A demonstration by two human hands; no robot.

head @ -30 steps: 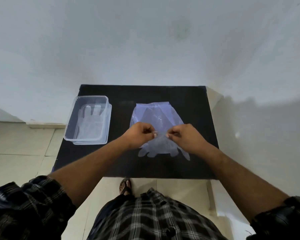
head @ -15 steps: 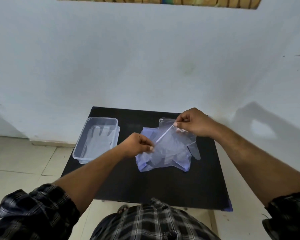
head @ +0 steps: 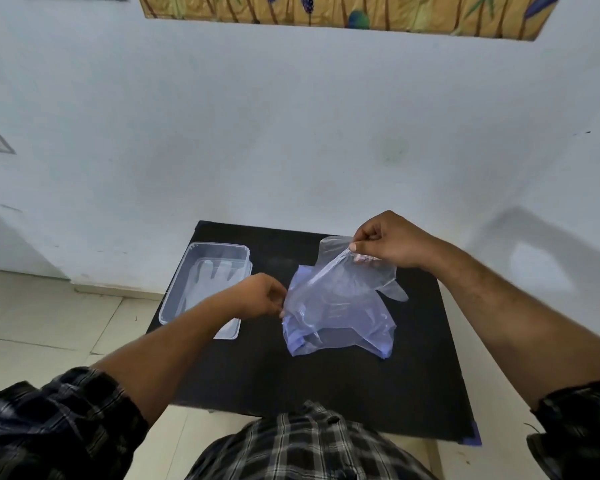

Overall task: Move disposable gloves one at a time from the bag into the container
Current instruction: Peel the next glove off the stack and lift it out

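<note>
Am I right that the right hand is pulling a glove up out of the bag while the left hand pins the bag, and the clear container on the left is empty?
Not quite: the container is not empty. The head view shows a glove already lying in it. The rest stands: the right hand lifts a glove from the bag while the left hand holds the bag's edge.

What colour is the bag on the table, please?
The bag is translucent pale blue-violet, seen in the head view.

White wall [head: 257, 133], tiled floor [head: 32, 323] (pale); black table [head: 326, 393]
</note>
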